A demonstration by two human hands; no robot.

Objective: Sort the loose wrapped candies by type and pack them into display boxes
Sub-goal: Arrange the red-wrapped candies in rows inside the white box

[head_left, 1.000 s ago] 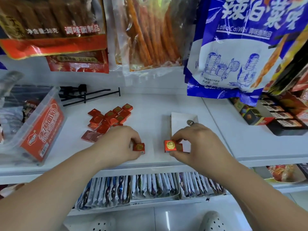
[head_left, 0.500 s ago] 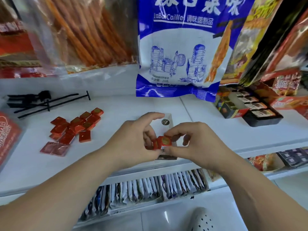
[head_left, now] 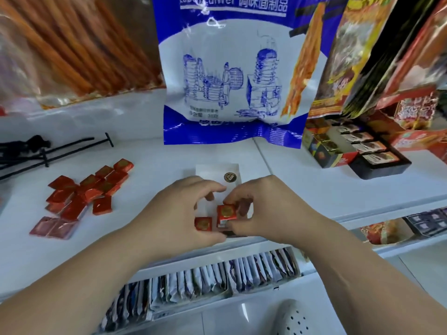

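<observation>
Red candy: my right hand pinches it above the white box
Second candy: my left hand pinches it alongside

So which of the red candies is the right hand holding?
The upper candy, pinched by the right hand, beside the lower candy in the left hand; the pile lies loose.

Place: a small snack shop.
Hanging stock: printed snack bags hang in a row above the shelf.
Shelf: white, carrying display boxes of small packets.
Lower tier: sachets filed upright in rows.
</observation>
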